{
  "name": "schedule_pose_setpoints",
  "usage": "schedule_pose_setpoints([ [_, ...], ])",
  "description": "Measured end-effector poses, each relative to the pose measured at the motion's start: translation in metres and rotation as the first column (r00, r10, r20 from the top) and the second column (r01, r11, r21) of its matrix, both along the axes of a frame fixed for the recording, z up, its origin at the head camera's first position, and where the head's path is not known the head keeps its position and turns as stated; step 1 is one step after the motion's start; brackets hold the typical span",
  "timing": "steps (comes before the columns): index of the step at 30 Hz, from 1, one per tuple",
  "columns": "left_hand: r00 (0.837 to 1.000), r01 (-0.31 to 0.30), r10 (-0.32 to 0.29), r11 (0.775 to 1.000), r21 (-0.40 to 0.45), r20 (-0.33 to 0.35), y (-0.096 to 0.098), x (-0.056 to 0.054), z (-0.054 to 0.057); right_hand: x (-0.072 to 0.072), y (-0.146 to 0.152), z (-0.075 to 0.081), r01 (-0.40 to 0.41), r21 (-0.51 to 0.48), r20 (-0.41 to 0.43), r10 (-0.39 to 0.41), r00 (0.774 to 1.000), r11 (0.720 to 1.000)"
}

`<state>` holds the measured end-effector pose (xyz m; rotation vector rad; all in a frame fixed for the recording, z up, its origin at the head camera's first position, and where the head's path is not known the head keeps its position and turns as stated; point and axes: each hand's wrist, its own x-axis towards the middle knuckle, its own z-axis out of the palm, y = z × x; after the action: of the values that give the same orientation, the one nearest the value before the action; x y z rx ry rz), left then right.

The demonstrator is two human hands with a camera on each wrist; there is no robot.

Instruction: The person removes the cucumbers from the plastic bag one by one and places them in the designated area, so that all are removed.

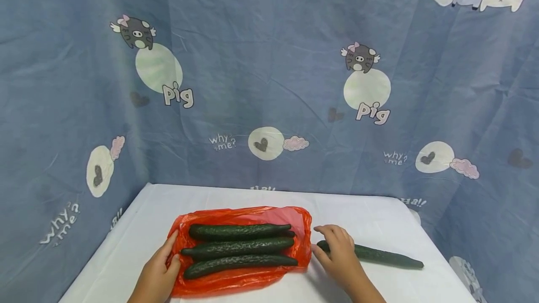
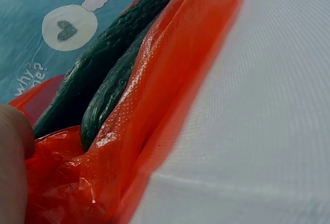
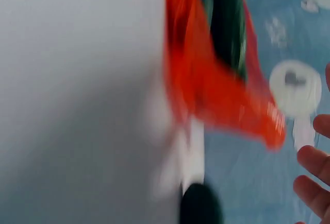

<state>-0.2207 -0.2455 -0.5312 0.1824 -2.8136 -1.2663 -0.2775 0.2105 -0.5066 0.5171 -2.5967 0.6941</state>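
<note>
A red plastic bag (image 1: 227,290) lies spread open on the table, with several dark green cucumbers (image 1: 242,248) side by side on it. At the bag's left edge, my left hand (image 1: 156,272) pinches the plastic between thumb and fingers. In the left wrist view, part of that hand (image 2: 13,157) shows beside the crumpled plastic and the cucumber ends. My right hand (image 1: 340,255) is just off the bag's right edge, its fingers parted and holding nothing. A single cucumber (image 1: 389,257) lies right of the bag, its left part partly hidden behind that hand.
The table has a white cloth (image 1: 202,196) over it. Blue fabric (image 1: 269,92) printed with cartoon pigs hangs behind the table and along both sides. The right wrist view is blurred.
</note>
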Motion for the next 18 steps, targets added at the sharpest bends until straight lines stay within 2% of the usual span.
schedule_pose_setpoints([
  [4,1.000,0.002,-0.002,1.000,0.003,-0.008,0.000,0.001,-0.001,0.001,-0.026,0.006,-0.072,-0.015,0.055,0.073,0.996,0.997],
  [10,1.000,0.000,0.000,1.000,0.008,0.002,0.000,0.000,-0.001,0.001,-0.059,0.017,-0.195,-0.021,0.107,0.197,0.975,0.980],
  [14,1.000,-0.001,0.001,1.000,0.014,0.024,0.001,-0.001,0.000,0.003,-0.079,0.019,-0.220,0.023,0.112,0.216,0.970,0.975],
  [18,1.000,0.003,-0.003,1.000,0.009,0.013,-0.001,0.000,0.001,0.005,-0.103,0.022,-0.220,0.059,0.120,0.212,0.970,0.974],
])
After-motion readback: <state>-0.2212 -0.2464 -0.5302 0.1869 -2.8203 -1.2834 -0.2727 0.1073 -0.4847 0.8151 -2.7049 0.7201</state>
